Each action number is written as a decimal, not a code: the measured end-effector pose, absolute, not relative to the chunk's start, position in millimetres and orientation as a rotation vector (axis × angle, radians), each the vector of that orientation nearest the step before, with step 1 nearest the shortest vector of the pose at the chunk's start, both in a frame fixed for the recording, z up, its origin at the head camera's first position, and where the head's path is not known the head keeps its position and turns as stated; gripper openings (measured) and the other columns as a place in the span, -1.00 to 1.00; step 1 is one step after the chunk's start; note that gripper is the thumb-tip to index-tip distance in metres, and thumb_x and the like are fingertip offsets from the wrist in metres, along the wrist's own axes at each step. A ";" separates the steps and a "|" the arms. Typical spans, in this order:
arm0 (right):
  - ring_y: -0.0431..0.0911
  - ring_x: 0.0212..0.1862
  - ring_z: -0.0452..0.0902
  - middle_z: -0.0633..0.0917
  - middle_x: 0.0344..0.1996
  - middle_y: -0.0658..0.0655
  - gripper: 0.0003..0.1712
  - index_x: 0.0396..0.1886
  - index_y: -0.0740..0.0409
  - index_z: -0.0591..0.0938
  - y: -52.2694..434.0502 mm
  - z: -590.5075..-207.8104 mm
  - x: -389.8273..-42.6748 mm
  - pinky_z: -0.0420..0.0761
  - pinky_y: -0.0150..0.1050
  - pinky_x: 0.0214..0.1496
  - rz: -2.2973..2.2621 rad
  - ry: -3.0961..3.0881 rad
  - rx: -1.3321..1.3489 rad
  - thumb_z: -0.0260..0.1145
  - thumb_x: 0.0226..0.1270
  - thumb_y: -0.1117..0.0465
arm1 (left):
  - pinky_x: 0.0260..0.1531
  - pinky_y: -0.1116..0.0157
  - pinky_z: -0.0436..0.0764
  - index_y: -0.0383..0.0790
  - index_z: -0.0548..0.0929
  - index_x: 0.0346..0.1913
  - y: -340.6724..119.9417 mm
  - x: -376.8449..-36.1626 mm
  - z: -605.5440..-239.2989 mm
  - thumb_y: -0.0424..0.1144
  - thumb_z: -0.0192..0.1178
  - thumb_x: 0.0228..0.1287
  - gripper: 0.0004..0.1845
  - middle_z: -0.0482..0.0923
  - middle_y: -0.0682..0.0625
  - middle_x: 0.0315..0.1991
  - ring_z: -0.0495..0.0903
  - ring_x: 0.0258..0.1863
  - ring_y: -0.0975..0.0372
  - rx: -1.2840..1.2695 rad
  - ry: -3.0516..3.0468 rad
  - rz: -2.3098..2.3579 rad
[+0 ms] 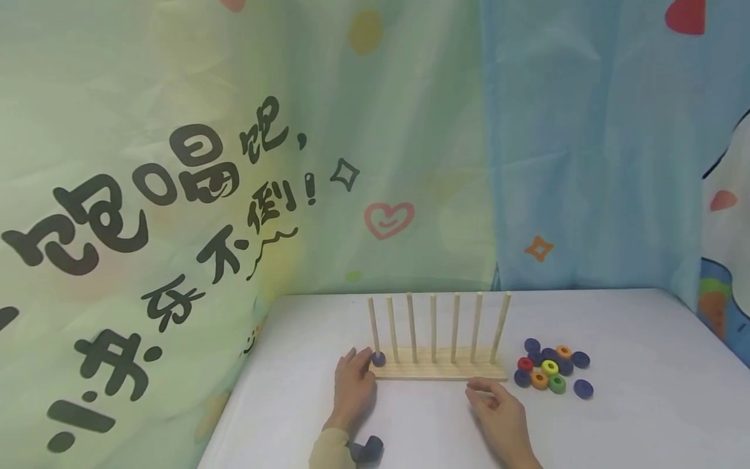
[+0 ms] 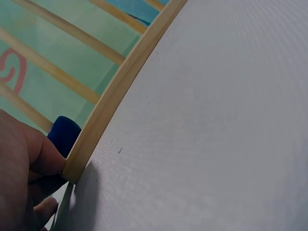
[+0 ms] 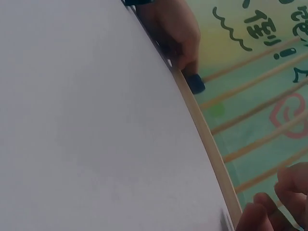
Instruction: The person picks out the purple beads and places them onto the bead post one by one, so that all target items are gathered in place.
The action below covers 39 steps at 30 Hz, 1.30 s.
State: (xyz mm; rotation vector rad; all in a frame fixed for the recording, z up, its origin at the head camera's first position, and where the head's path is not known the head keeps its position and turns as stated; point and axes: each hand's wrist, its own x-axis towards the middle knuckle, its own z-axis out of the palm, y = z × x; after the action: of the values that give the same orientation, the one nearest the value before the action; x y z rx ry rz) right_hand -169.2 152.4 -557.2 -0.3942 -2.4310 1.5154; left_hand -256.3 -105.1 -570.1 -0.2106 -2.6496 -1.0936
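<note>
Wooden base point(image 1: 439, 372) is being steadied at its left end by the left hand point(image 1: 353, 384), fingers lying pretty much straight against the corner, thumb pressed to the edge in the left wrist view, nothing actually gripped. Looks like it's braced that way so the rack doesn't slide on the white table point(image 1: 644, 404). A dark blue ring point(image 1: 378, 358) is already seated at the bottom of the leftmost peg point(image 1: 374, 326), just beside those fingertips.

The right hand point(image 1: 498, 407) is rested relaxed and empty near the base's front edge, close to the right end, fingers loose. Seven plain pale pegs are stood upright in a row, the outer ones slightly splayed. Loose rings point(image 1: 551, 368) in blue, red, orange, yellow and green are clustered just right of the base.
</note>
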 end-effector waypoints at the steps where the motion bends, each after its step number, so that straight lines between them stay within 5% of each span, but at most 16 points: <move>1: -0.25 -0.58 0.49 0.69 -0.36 -0.04 -0.79 -0.20 -0.08 0.62 154.7 -556.3 -170.3 0.47 -0.43 -0.55 1.512 -2.428 -0.418 0.31 0.13 0.08 | 0.31 -0.02 -0.01 -0.18 0.53 0.08 -104.7 -256.4 -569.3 -0.39 0.04 0.00 -0.52 0.51 -0.04 0.08 0.24 0.26 -0.02 -0.216 -2.638 -1.096; 10: -0.22 -0.60 0.50 0.69 -0.38 0.02 -0.75 -0.21 -0.04 0.62 172.6 -549.6 -178.4 0.48 -0.42 -0.60 1.460 -2.311 -0.515 0.31 0.12 0.02 | 0.30 -0.06 -0.01 -0.22 0.53 0.08 -106.4 -257.2 -563.4 -0.42 0.02 -0.01 -0.51 0.52 -0.07 0.07 0.24 0.25 -0.05 -0.216 -2.619 -1.092; 16: -0.30 -0.38 0.52 0.68 -0.21 -0.02 -0.71 -0.16 -0.05 0.62 186.6 -550.9 -178.0 0.48 -0.52 -0.48 1.362 -2.308 -0.623 0.27 0.14 -0.02 | 0.30 -0.05 0.00 -0.23 0.53 0.07 -109.6 -257.1 -568.5 -0.43 0.04 -0.03 -0.51 0.53 -0.07 0.06 0.25 0.24 -0.05 -0.213 -2.613 -1.097; 23: -0.49 -0.36 0.46 0.68 -0.20 -0.02 -0.71 -0.17 0.00 0.63 205.7 -554.9 -175.0 0.45 -0.65 -0.38 1.319 -2.245 -0.621 0.29 0.14 0.01 | 0.31 -0.04 0.00 -0.20 0.54 0.07 -108.0 -255.8 -570.8 -0.42 0.04 -0.04 -0.51 0.53 -0.06 0.05 0.25 0.24 -0.04 -0.195 -2.610 -1.097; 29: -0.36 -0.27 0.48 0.64 -0.11 -0.01 -0.66 -0.09 0.00 0.60 210.9 -551.8 -174.4 0.47 -0.63 -0.43 1.355 -2.288 -0.769 0.24 0.18 -0.01 | 0.29 -0.06 0.02 -0.22 0.55 0.06 -106.6 -256.6 -572.4 -0.44 0.05 -0.06 -0.51 0.54 -0.07 0.04 0.27 0.23 -0.06 -0.225 -2.599 -1.073; 39: -0.54 -0.45 0.43 0.70 -0.29 -0.05 -0.68 -0.16 0.03 0.64 225.2 -562.3 -174.2 0.44 -0.63 -0.47 1.339 -2.179 -0.825 0.31 0.11 0.01 | 0.28 -0.09 0.02 -0.24 0.55 0.05 -106.0 -256.5 -571.0 -0.44 0.05 -0.06 -0.51 0.54 -0.09 0.04 0.28 0.22 -0.08 -0.273 -2.599 -1.085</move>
State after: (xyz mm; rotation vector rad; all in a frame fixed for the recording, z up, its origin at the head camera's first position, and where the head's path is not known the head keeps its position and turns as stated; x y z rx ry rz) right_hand -174.2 225.2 -562.3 -0.8249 -2.1792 1.3394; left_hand -256.5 -106.0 -571.0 -0.2726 -2.5985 -1.0854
